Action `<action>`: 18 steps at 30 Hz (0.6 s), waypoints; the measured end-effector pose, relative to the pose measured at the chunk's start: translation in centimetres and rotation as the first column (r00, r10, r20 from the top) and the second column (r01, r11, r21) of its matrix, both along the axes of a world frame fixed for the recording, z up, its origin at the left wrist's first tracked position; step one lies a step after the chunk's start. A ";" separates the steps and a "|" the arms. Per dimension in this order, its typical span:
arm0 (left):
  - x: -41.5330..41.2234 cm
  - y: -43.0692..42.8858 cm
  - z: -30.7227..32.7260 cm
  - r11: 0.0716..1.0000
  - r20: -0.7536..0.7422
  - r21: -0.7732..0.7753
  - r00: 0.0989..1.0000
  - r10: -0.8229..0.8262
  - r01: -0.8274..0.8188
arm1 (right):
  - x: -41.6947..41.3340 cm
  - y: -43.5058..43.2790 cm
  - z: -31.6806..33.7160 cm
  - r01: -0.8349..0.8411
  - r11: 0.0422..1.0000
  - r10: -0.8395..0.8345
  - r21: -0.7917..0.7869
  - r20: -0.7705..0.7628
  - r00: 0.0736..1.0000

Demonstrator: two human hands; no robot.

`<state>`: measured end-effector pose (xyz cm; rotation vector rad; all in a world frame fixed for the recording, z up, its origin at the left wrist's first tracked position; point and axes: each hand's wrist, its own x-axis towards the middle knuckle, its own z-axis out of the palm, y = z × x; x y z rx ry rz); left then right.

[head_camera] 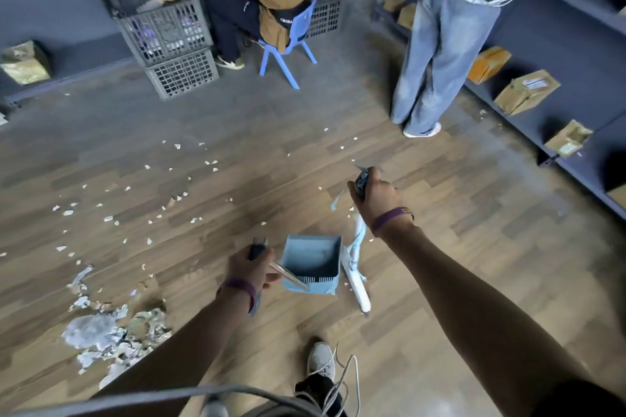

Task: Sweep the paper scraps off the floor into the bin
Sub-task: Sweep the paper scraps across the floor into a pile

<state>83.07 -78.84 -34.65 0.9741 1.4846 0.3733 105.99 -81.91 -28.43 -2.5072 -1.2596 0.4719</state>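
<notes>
From my remote seat, both forearms reach forward and down from the lower edge of the view. The left hand [252,269], at about 6 o'clock from the middle of the frame, has its fingers curled round the dark dustpan handle [257,249], with the wrist, in a purple band, bent slightly inward. A thin metal rod runs from that grip toward 4 o'clock into the blue dustpan [311,261], which sits on the wooden floor [440,247] with its open mouth facing up at me and a comb of teeth along its near edge. The right arm stretches further out, toward 1 o'clock from the dustpan; the right hand [376,198] is closed in a fist round the top of the broom handle [361,181], back of the hand toward me. The broom [355,274] hangs down from it, its pale head on the floor just beside the dustpan's right wall. The paper scraps [68,212] lie scattered across the boards from 9 to 11 o'clock, well apart from the dustpan, and a heap of torn paper [111,332] lies at 8 o'clock beside the left forearm. At 12 o'clock a person sits on a blue chair [288,47] by stacked grey crates [169,30]; at 2 o'clock another person stands facing shelves [576,54] holding cardboard boxes [526,90].
</notes>
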 end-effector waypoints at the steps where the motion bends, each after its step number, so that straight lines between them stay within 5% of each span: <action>1: 1.2 -0.1 -0.1 1.000 0.001 -0.011 1.000 -0.011 0.011 | 1.5 -0.1 -0.4 0.000 1.000 0.000 -0.028 0.009 1.000; 8: 5.4 -0.5 -1.1 0.997 -0.013 -0.061 0.998 -0.057 0.056 | 6.1 -1.9 -7.9 0.015 0.971 -0.051 -0.238 -0.149 0.988; 13: 4.9 1.0 -2.2 0.998 -0.050 -0.068 0.999 -0.012 0.008 | 6.2 -2.5 -12.3 0.236 0.946 -0.297 -0.220 -0.309 0.903; 18: 2.8 2.2 -3.8 0.997 -0.065 -0.074 0.998 0.026 -0.031 | 6.5 -2.3 -16.0 0.414 0.822 -0.542 -0.391 -0.318 0.778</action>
